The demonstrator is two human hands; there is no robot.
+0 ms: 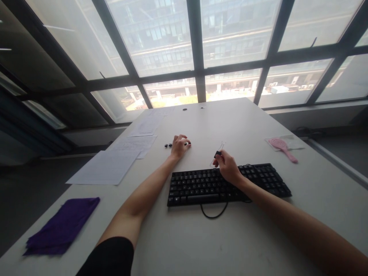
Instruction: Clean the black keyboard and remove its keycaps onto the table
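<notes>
A black keyboard lies on the white table, its cable looping toward me. My right hand hovers over the keyboard's far edge, fingers pinched on a thin wire keycap puller with a black keycap at its base. My left hand rests on the table beyond the keyboard, fingers curled over small black keycaps; whether it grips one I cannot tell. A couple of caps lie just left of it.
White paper sheets spread along the table's left side. A purple cloth lies at the near left corner. A pink hairbrush on a clear wrapper sits at the right. Large windows stand behind the table.
</notes>
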